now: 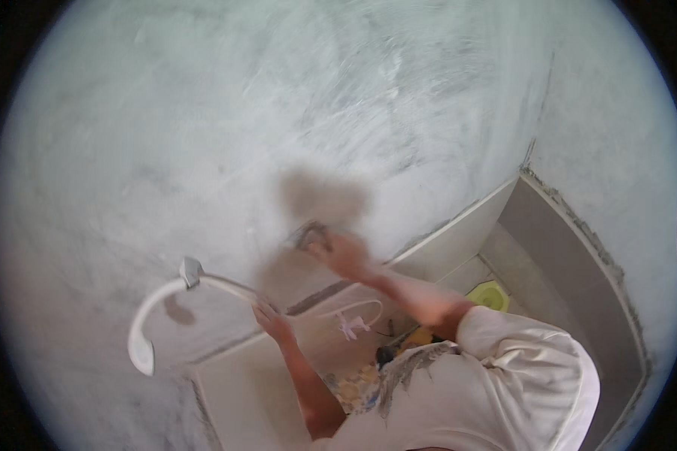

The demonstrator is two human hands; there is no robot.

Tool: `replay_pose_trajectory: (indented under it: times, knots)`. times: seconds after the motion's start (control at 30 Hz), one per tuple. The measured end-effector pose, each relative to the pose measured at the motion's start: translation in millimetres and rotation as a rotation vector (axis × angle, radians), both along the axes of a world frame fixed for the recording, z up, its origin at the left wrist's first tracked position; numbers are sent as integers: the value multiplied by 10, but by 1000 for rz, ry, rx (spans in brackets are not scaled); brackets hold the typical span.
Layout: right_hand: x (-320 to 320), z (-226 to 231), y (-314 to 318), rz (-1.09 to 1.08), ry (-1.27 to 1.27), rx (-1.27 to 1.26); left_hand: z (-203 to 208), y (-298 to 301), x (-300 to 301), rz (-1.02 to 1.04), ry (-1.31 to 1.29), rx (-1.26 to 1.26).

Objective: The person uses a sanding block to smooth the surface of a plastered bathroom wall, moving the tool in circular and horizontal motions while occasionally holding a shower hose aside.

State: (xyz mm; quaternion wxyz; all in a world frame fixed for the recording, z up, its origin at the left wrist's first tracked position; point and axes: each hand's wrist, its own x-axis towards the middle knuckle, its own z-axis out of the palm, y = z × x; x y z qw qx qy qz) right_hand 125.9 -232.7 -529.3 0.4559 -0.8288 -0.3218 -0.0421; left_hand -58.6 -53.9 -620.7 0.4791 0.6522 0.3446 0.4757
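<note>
My right hand (347, 255) is against the whitish, smeared wall (203, 128), its fingers closed round a small dark, greyish thing (311, 234). Motion blurs that thing, and I cannot make out its kind. Lower and to the left, my left hand (274, 322) is closed on the thin bar of a curved white lamp-like fixture (139, 327). A silver joint (191, 272) links this bar to the curved white arm, which bends down to a rounded end. Shadows of my hand and of the fixture fall on the wall.
Below the wall, pale tiled panels with rough upper edges (459, 225) meet in a corner at the right. A yellow-green object (489, 297) lies low beside my right arm. Near my body are a pink bow (351, 325) on a pale loop and a patterned yellow-white surface (359, 387).
</note>
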Motion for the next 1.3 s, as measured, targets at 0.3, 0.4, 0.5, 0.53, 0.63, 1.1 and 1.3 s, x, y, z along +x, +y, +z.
replay_pose_trajectory:
  times: [0.3,0.4,0.5,0.53,0.63,1.1,1.3]
  knots:
    - [1044,214,-776,-776,183,786,11,-106,284,-192,-19,-7]
    - [493,-42,-271,-344,243,791,63,-97,410,-130,-95,-55]
    - [424,-37,-572,-161,95,185,64,11,462,-128,-123,-73]
    - [487,7,-659,-243,114,208,98,52,440,-157,-71,-25]
    - [1068,-131,-1115,-541,-141,199,173,59,549,-159,22,-22]
    - [467,62,-673,-170,13,98,-279,347,537,85,195,285]
    - [754,554,-1017,-584,157,279,-945,594,430,240,321,769]
